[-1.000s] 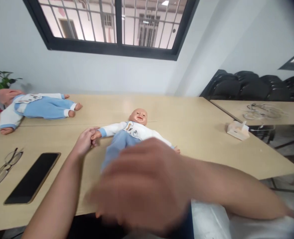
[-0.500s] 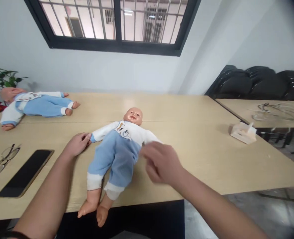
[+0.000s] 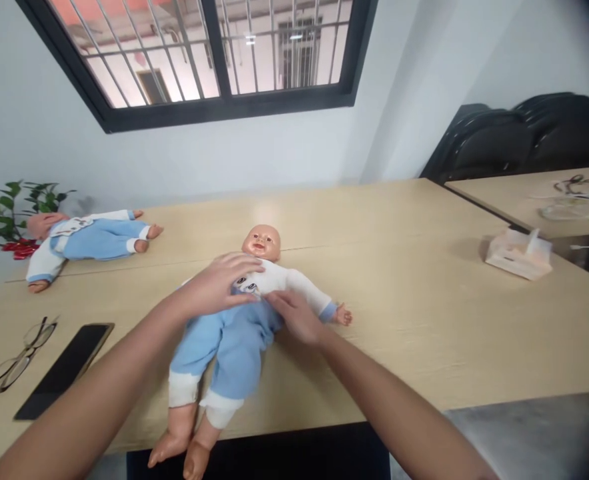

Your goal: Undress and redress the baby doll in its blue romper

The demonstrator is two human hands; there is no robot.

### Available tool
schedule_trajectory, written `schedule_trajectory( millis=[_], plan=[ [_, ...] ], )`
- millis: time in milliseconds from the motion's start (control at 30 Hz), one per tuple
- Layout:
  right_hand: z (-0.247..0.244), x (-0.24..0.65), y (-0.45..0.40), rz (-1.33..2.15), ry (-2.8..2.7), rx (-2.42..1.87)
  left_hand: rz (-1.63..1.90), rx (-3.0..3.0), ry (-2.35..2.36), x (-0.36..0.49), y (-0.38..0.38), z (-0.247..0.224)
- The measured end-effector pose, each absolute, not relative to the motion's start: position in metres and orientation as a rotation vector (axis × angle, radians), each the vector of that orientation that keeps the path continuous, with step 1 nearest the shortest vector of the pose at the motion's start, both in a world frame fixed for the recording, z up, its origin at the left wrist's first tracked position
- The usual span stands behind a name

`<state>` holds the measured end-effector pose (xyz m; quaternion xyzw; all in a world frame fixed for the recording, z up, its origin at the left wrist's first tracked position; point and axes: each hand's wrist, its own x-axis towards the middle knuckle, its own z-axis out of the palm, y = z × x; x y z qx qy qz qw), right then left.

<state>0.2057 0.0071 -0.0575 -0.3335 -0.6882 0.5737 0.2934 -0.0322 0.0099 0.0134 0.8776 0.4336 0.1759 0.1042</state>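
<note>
- The doll in hand (image 3: 239, 357) lies face up on the table (image 3: 409, 320), its head toward the window (image 3: 227, 107) and its feet reaching past the near edge.
- It is already dressed: a white top with a printed animal face, and blue trousers with white cuffs at the ankles.
- The left hand (image 3: 219, 283) rests palm down across the doll's chest, fingers extended and slightly apart, not closed around anything.
- The right hand (image 3: 297, 317) touches the doll's side near the top of the trousers, its fingers bent inward. I cannot tell whether they pinch the cloth or only lie against it.
- The hands are near each other, one on either side of the printed face.
- As for progress, contact with the doll is made, and its body rests on the table rather than in the air. How much handling is left cannot be judged from this view.
- One doll arm stretches out beyond the right hand; most of the other is hidden by the person's left arm.
- A second doll (image 3: 99, 240), dressed alike, lies well apart at the far left, near a potted plant (image 3: 5, 210), with neither hand on it.
- Eyeglasses (image 3: 19, 370) and a smartphone (image 3: 67, 363) lie beside the left forearm; a tissue box (image 3: 517, 257) sits at the right.
</note>
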Motion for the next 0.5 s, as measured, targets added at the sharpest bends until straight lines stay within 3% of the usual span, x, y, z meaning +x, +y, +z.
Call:
schedule_trajectory(
  millis=[233,500],
  plan=[
    [-0.049,0.231,0.021,1.829,-1.769,-0.919,0.118,2.562,0.998,0.005,0.024,0.014],
    [-0.05,0.232,0.023,1.606,-1.7,-0.9,0.275,2.48,1.236,0.007,-0.002,0.012]
  ],
)
